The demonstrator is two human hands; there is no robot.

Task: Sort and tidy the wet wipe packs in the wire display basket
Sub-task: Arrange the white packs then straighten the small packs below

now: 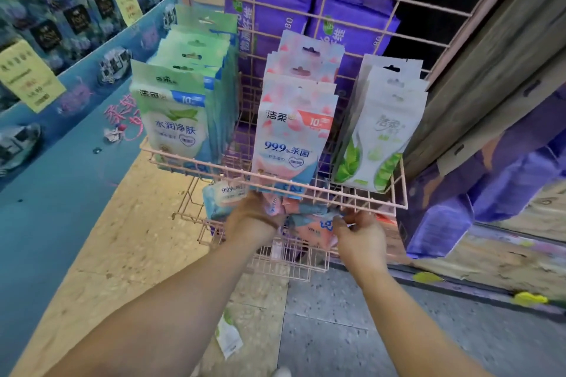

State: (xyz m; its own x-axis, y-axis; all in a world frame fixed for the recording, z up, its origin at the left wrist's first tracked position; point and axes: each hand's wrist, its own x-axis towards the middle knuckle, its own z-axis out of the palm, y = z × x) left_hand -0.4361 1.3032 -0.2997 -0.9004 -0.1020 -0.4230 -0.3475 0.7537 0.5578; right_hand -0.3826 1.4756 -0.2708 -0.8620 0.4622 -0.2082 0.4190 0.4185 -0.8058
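Both hands work in lower basket point(196, 219) under top basket point(398, 208). Left hand point(255, 211) grips pink packs point(277, 203); right hand point(360, 231) pinches edge of flat pink pack point(312, 231). Lift it clear of wire, turn upright, face label forward like pink row point(291, 138) above. Keep colours apart from green row point(177, 107). One pack on floor point(228, 335): collect later.

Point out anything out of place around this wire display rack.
One white and green wet wipe pack lies flat on the floor below the rack, apart from its upright row in the pink wire upper basket. In the lower basket, pink packs lie jumbled under both hands.
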